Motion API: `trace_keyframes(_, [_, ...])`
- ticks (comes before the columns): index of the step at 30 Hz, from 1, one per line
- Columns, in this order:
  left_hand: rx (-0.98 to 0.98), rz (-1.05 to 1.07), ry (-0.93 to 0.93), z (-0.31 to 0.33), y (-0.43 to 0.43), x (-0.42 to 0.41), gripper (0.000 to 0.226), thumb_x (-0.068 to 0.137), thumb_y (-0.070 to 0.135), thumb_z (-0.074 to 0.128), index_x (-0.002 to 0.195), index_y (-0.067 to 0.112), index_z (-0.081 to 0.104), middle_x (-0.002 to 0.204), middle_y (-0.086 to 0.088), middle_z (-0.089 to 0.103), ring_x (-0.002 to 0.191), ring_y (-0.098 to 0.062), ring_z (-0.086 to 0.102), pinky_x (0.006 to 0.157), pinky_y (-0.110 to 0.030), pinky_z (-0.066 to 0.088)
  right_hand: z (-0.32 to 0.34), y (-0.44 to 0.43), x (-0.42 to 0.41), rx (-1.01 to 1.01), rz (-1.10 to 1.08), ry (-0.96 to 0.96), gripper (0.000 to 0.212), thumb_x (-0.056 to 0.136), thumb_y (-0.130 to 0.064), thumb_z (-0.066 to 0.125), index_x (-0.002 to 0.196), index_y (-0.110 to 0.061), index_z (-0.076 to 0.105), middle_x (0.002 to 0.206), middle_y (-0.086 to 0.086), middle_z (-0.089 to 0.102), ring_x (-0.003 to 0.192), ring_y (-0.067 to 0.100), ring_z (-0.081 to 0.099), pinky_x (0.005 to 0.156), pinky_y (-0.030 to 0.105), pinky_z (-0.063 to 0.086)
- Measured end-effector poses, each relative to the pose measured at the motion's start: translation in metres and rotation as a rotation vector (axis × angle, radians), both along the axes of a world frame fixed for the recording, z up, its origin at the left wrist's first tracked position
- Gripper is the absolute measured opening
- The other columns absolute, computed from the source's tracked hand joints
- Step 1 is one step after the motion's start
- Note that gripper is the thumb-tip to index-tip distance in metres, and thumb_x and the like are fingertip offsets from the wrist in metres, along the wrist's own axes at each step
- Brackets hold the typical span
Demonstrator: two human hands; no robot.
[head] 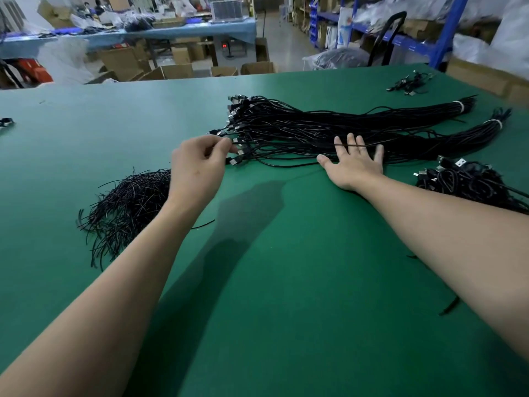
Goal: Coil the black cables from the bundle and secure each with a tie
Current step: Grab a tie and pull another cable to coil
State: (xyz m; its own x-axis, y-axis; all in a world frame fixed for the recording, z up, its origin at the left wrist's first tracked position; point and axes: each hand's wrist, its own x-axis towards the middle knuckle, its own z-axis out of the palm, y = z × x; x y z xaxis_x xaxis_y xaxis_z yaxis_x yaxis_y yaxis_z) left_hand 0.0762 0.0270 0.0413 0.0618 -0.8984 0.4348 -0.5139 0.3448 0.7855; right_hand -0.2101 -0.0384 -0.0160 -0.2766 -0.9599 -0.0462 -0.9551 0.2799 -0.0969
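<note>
Black cables point(300, 124), right hand point(355, 164) pressing | tie pile point(128, 202) left | coiled heap point(472, 181) right

Even overhead light is casting soft arm shadows on the green surface point(286, 282); edges are bowing, background blurring.

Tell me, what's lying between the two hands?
Plug ends and loose loops of the black cable bundle lie between the left hand and right hand, on the green table, seen in the head view.
</note>
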Motion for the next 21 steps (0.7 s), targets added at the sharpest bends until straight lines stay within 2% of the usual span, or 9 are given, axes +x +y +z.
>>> trace_keyframes(5, [0.012,0.020,-0.025,-0.004,0.002,0.017,0.026,0.100,0.027,0.055,0.082,0.027,0.074,0.039,0.011,0.028,0.037,-0.009,0.022,0.039,-0.020,0.016,0.001,0.001,0.002,0.018,-0.052,-0.031,0.078,0.096,-0.075,0.010,0.160,-0.035,-0.007,0.168,-0.003,-0.017,0.154,0.017,-0.019,0.118,0.065,-0.012])
trace_keyframes(8, [0.058,0.123,0.130,0.000,0.002,0.035,0.026,0.100,0.034,0.055,0.082,0.029,0.073,0.041,0.013,0.025,0.041,-0.007,0.019,0.043,-0.024,0.016,-0.001,-0.002,-0.001,0.015,-0.044,-0.049,0.079,0.095,-0.077,0.011,0.160,-0.035,-0.006,0.168,-0.003,-0.017,0.154,0.016,-0.019,0.118,0.065,-0.012])
trace_keyframes(10, [0.055,0.190,0.302,0.006,0.005,0.047,0.027,0.102,0.036,0.053,0.085,0.029,0.073,0.054,0.009,0.046,0.047,-0.009,0.040,0.050,-0.024,0.032,-0.001,-0.004,-0.002,0.018,-0.033,-0.062,0.080,0.094,-0.077,0.012,0.160,-0.035,-0.006,0.168,-0.003,-0.016,0.154,0.016,-0.019,0.118,0.065,-0.011])
trace_keyframes(11, [0.039,0.228,0.382,0.006,0.006,0.051,0.027,0.103,0.036,0.053,0.087,0.028,0.073,0.069,-0.001,0.061,0.065,-0.015,0.063,0.067,-0.028,0.050,-0.001,-0.005,-0.003,0.018,-0.032,-0.068,0.080,0.094,-0.077,0.013,0.160,-0.035,-0.005,0.168,-0.003,-0.016,0.154,0.016,-0.019,0.118,0.064,-0.011])
trace_keyframes(13, [0.031,0.333,0.536,0.007,0.010,0.057,0.027,0.104,0.035,0.052,0.090,0.026,0.073,0.090,-0.008,0.072,0.110,-0.035,0.067,0.101,-0.050,0.048,0.000,-0.006,-0.004,0.023,-0.033,-0.078,0.081,0.094,-0.078,0.014,0.160,-0.035,-0.005,0.168,-0.003,-0.017,0.154,0.016,-0.019,0.118,0.064,-0.011])
trace_keyframes(14, [0.018,0.389,0.628,0.008,0.012,0.059,0.027,0.104,0.035,0.052,0.090,0.026,0.073,0.085,-0.002,0.070,0.099,-0.030,0.071,0.095,-0.047,0.050,0.000,-0.007,-0.004,0.027,-0.034,-0.081,0.081,0.094,-0.078,0.014,0.160,-0.035,-0.004,0.168,-0.003,-0.017,0.154,0.016,-0.019,0.118,0.064,-0.011])
trace_keyframes(16, [-0.029,0.515,0.830,0.011,0.015,0.064,0.028,0.104,0.034,0.052,0.086,0.025,0.072,0.069,0.008,0.054,0.063,-0.013,0.050,0.069,-0.036,0.039,0.001,-0.007,-0.005,0.039,-0.032,-0.084,0.082,0.094,-0.078,0.015,0.160,-0.034,-0.004,0.168,-0.003,-0.017,0.154,0.016,-0.019,0.118,0.064,-0.011])
trace_keyframes(18, [-0.081,0.597,0.958,0.010,0.018,0.071,0.028,0.104,0.033,0.053,0.085,0.024,0.071,0.081,0.010,0.059,0.072,-0.013,0.043,0.071,-0.033,0.033,0.004,-0.008,-0.006,0.052,-0.027,-0.095,0.083,0.094,-0.078,0.016,0.160,-0.034,-0.004,0.168,-0.003,-0.017,0.154,0.016,-0.019,0.118,0.064,-0.011])
trace_keyframes(21, [0.076,0.390,0.805,0.002,0.036,0.057,0.024,0.104,0.025,0.051,0.088,0.021,0.069,0.057,0.017,0.048,0.050,-0.007,0.038,0.051,-0.024,0.030,0.007,-0.005,-0.006,0.050,-0.021,-0.099,0.083,0.095,-0.076,0.020,0.161,-0.032,-0.003,0.169,0.000,-0.015,0.154,0.018,-0.017,0.119,0.065,-0.008])
